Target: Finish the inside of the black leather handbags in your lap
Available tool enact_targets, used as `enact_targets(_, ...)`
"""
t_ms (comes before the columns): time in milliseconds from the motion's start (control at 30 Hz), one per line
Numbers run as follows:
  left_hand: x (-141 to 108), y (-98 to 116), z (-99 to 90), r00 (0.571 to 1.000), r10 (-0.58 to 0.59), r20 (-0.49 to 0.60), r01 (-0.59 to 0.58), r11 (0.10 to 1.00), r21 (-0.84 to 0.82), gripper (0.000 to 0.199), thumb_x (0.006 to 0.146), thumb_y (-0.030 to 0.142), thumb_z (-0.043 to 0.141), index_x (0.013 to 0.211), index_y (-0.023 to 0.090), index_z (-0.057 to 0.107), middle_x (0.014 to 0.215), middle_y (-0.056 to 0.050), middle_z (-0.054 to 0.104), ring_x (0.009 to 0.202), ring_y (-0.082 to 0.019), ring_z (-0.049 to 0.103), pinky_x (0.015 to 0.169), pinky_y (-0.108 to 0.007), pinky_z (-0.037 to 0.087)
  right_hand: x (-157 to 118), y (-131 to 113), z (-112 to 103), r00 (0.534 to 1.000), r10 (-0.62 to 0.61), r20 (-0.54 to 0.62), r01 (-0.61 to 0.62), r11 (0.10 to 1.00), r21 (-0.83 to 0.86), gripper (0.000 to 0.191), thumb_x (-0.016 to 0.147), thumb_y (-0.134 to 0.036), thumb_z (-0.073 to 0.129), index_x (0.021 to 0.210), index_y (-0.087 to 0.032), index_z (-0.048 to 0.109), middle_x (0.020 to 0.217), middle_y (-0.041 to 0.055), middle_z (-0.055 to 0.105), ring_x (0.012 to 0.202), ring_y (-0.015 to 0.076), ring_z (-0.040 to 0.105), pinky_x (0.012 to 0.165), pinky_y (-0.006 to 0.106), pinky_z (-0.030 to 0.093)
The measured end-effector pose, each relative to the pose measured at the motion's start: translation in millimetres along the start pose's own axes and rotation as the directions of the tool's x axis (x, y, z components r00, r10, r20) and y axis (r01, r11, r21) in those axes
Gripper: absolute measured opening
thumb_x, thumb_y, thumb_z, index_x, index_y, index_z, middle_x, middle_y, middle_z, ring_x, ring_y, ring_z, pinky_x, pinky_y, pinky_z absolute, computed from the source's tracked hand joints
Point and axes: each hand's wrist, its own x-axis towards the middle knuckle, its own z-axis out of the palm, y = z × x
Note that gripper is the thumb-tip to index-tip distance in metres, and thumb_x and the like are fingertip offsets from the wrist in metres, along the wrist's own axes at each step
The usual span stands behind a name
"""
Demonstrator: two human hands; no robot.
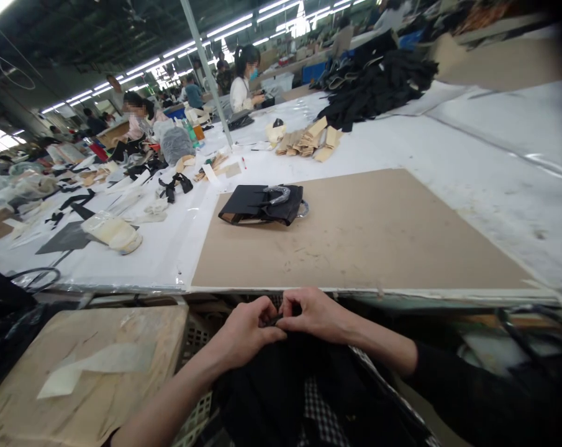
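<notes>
Below the table's front edge, over my lap, my left hand (pixel 250 329) and my right hand (pixel 311 315) meet with thumbs and fingers pinched together. A small dark piece shows between the fingertips; its kind cannot be made out. Black cloth (pixel 262 385) and a black-and-white checked fabric (pixel 325 413) lie right under the hands. On the table ahead, apart from both hands, a black handbag (pixel 262 203) lies on its side, with clear plastic wrapped round its handles.
A brown sheet (pixel 378 230) covers the near white table (pixel 504 167). Beige pieces (pixel 308 141) and a black heap (pixel 378 81) lie farther back. A wooden board (pixel 136 397) stands at lower left beside a plastic crate (pixel 197 335). Several people work beyond, near a pole (pixel 208 71).
</notes>
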Motion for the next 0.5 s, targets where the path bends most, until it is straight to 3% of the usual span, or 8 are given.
enact_targets(67,6.4,0.7,3.0,0.999,0.034,0.007,-0.035,0.998,0.049,0.015,0.075,0.026,0.068,0.078,0.019,0.055,0.067,0.006,0.048,0.063,-0.012,0.042,0.057,-0.023,0.029,-7.6,3.1,-8.6,0.999,-0.022,-0.028,0.023,0.999,0.026,0.017,0.071,-0.021,0.073,0.075,-0.019,0.057,0.081,0.0002,0.07,0.076,0.0175,0.062,0.069,0.027,0.045)
enact_targets(133,7.2,2.4,1.5,0.998,0.049,0.034,-0.052,0.994,0.098,0.009,0.075,0.022,0.063,0.082,0.019,0.058,0.068,0.005,0.052,0.064,-0.013,0.045,0.058,-0.023,0.03,-22.8,4.0,-18.2,0.997,-0.028,-0.076,0.033,0.997,0.069,0.026,0.07,-0.018,0.074,0.086,-0.02,0.054,0.106,0.0047,0.07,0.094,0.0206,0.064,0.083,0.032,0.049)
enact_targets(233,9.5,4.8,-2.5,0.994,0.026,0.104,-0.035,0.995,0.089,0.026,0.074,0.016,0.057,0.099,0.021,0.065,0.079,0.002,0.064,0.071,-0.017,0.055,0.062,-0.024,0.034,-62.9,4.7,-24.9,0.991,0.051,-0.124,-0.038,0.993,0.11,0.05,0.076,-0.029,0.074,0.118,-0.021,0.049,0.141,0.0122,0.051,0.122,0.0269,0.055,0.102,0.041,0.045)
enact_targets(333,19.4,4.4,-2.0,0.978,0.031,0.205,-0.031,1.0,-0.005,0.029,0.078,0.02,0.056,0.104,0.021,0.068,0.091,0.0,0.069,0.084,-0.02,0.06,0.07,-0.025,0.041,-112.7,11.4,-13.5,0.975,0.129,-0.181,-0.12,0.991,0.058,0.08,0.082,-0.042,0.07,0.147,-0.025,0.027,0.15,0.0134,0.042,0.135,0.0299,0.044,0.111,0.047,0.04)
enact_targets(400,28.1,2.7,1.0,0.968,0.043,0.246,-0.037,0.999,-0.03,0.021,0.082,0.029,0.057,0.093,0.019,0.071,0.091,-0.001,0.069,0.086,-0.022,0.061,0.073,-0.026,0.043,-140.0,19.3,0.3,0.949,0.185,-0.255,-0.185,0.982,0.024,0.079,0.084,-0.045,0.066,0.149,-0.026,0.025,0.149,0.014,0.044,0.134,0.0317,0.046,0.109,0.049,0.042)
enact_targets(500,38.6,1.5,5.3,0.963,0.097,0.253,-0.093,0.995,-0.03,0.019,0.081,0.031,0.061,0.086,0.017,0.072,0.096,-0.002,0.07,0.092,-0.023,0.061,0.081,-0.027,0.044,-160.7,30.6,14.2,0.875,0.325,-0.359,-0.308,0.945,0.105,0.064,0.085,-0.045,0.064,0.141,-0.026,0.04,0.137,0.0114,0.057,0.124,0.0311,0.055,0.103,0.047,0.049)
